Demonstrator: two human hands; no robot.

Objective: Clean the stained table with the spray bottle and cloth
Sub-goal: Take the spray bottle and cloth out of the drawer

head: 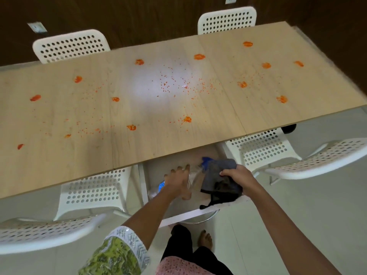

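My right hand (237,176) is clamped on the grey cloth (220,178), bunched up so I can lift it out in one go, while my left hand (179,181) reaches with fingers spread and loose toward the spray bottle (195,173), not yet wrapped around it. Both things sit in an open drawer (190,214) just under the near edge of the table (139,96), likely stored there to be close by. The bottle lies on its side, its long axis running from my left hand up and rightward, with the blue nozzle end pointing away from me, partly hidden by the cloth. Orange stains (199,56) dot the table, all untouched, I judge.
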